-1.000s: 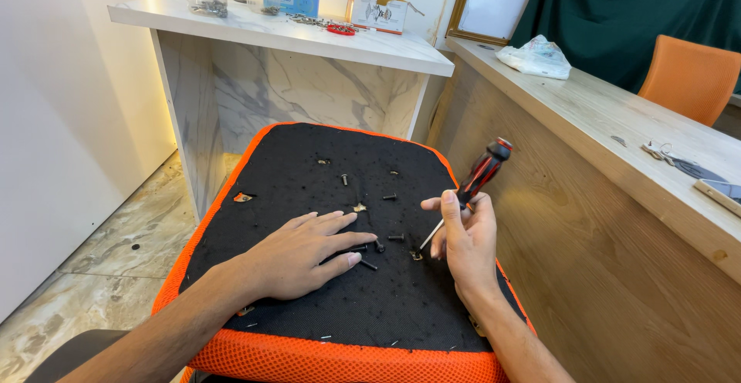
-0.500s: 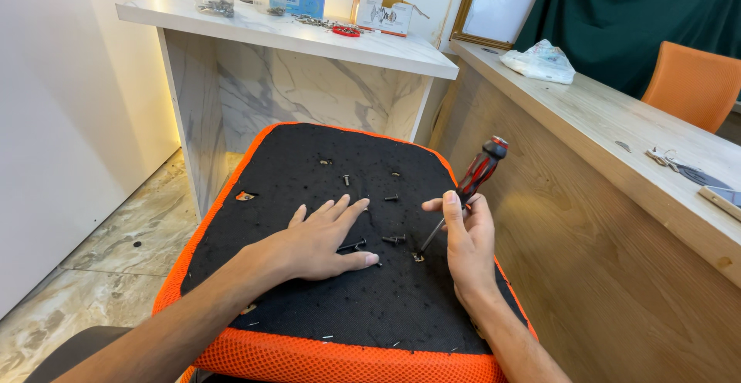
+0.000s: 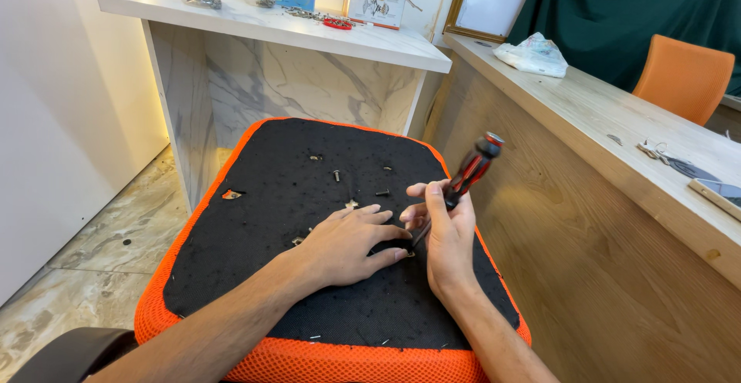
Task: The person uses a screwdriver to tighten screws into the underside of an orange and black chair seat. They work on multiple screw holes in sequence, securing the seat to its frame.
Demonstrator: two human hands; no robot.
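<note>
An upturned chair seat (image 3: 262,221), black underneath with an orange mesh rim, lies in front of me. My right hand (image 3: 444,232) grips a red and black screwdriver (image 3: 467,173), tilted, its tip down on the black surface near the seat's middle. My left hand (image 3: 351,244) lies flat on the seat beside the tip, fingers pinched at a small screw there. Several loose screws (image 3: 337,175) are scattered on the black surface beyond my hands.
A white marble counter (image 3: 370,40) behind the seat bears jars, boxes and small hardware. A long wooden counter (image 3: 617,136) runs along the right, with a plastic bag (image 3: 532,53) and tools. An orange chair (image 3: 683,74) stands far right. Marble floor lies to the left.
My left hand has slid right across the seat to the screwdriver tip and drawn its fingers together. My right hand keeps the screwdriver at about the same place.
</note>
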